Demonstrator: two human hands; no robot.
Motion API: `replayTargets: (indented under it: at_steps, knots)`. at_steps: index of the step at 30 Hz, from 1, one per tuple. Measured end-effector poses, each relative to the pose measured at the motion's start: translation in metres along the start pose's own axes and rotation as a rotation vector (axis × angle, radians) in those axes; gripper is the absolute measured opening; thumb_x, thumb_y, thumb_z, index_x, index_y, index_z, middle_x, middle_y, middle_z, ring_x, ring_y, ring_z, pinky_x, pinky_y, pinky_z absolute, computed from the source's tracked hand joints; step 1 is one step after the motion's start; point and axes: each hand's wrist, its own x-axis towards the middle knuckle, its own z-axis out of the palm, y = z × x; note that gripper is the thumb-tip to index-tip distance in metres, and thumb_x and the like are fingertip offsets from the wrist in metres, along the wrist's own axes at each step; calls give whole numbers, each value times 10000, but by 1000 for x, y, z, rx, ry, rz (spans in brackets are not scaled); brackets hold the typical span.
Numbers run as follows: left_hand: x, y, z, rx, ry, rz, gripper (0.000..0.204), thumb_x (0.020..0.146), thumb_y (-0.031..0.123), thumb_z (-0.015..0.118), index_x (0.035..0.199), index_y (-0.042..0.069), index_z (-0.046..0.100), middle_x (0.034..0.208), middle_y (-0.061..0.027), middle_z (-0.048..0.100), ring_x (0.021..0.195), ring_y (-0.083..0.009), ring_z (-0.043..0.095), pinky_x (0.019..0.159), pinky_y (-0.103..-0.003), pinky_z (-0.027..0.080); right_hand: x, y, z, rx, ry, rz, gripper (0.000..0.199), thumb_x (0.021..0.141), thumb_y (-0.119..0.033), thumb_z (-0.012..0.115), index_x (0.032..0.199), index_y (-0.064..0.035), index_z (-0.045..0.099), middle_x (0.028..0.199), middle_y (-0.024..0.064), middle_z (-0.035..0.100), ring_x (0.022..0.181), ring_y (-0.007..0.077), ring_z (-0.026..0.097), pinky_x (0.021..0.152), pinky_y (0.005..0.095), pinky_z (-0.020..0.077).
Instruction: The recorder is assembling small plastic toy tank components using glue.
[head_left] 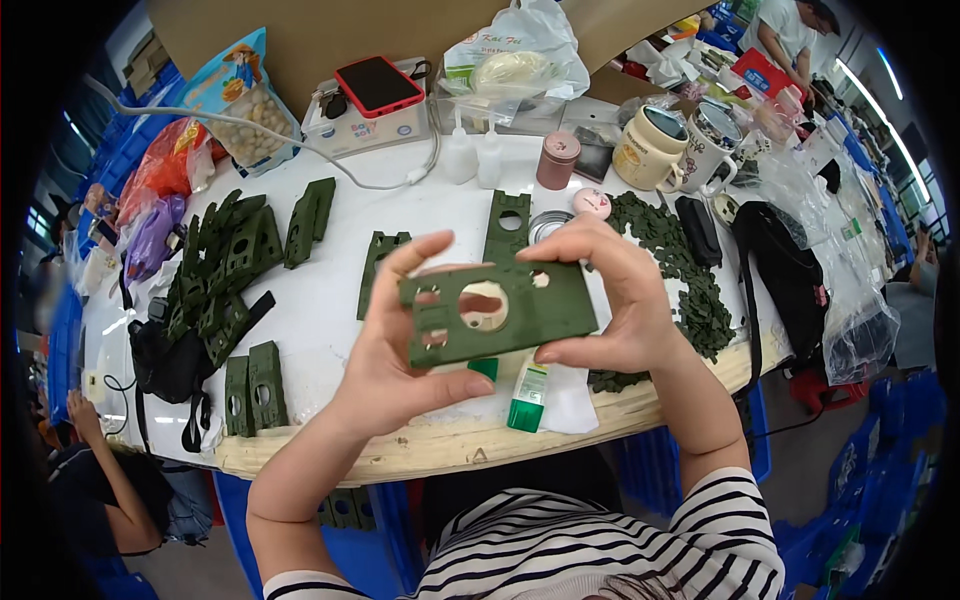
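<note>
Our left hand (392, 372) and right hand (630, 305) pinch the green plate (550, 308) (probably light, stiff; best gripped endwise) above the worktop's front edge (440, 462).

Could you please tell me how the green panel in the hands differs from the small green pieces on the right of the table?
The green panel is one large plate with a big round hole; the small green pieces are many and far smaller. The green panel is held up by the left hand and right hand, while the small green pieces lie heaped on the table. Both are dark green.
</note>
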Motion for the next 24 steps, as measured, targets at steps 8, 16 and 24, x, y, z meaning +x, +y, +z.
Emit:
replayTargets:
  at_steps: [8,16,24]
  knots:
    - [-21,-26,-2,-189,-17,-161,700,795,59,735,1360,56,322,1356,-145,432,1249,-304,476,993,-450,487,-6,34,-55,-245,6,590,254,755,-165,778,888,8,649,771,61,639,695,119,573,658,267,466]
    - [-26,-24,-2,-194,45,-280,750,775,170,775,1366,98,317,1307,-118,471,1210,-297,518,953,-464,520,-31,96,-74,-521,-177,994,107,744,-23,722,773,20,629,643,28,596,583,94,521,566,260,450]
    - [-25,-23,0,-198,10,-294,739,782,122,758,1373,79,316,1320,-126,444,1242,-288,477,978,-478,503,-26,83,-68,-539,-153,873,72,767,0,697,817,27,652,670,52,607,613,102,557,573,253,454]
